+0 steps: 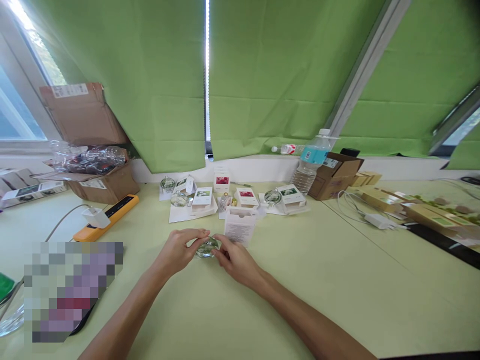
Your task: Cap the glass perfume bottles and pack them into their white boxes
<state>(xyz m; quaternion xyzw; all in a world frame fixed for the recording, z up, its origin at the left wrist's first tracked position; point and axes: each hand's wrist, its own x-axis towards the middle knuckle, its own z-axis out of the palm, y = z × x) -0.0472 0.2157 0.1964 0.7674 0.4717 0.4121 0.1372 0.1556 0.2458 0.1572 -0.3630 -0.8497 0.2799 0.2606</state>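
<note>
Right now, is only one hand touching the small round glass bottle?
No, the left hand and the right hand both touch the round glass bottle from either side.

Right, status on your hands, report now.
Left hand and right hand both on a round glass bottle. White printed carton standing just beyond the right hand.

Room: green roller blinds (150, 85) cover the far wall, hanging down to a white sill (240, 167). Thin strip of daylight (207, 65) at the gap between two blinds. Bright window (18, 105) at far left, white-framed; another window (459, 125) shows at right edge. Grey frame bar (365, 65) runs between blinds (looks slanted, wide lens). Pale green table (337, 295) below, seam running toward its right edge.
</note>
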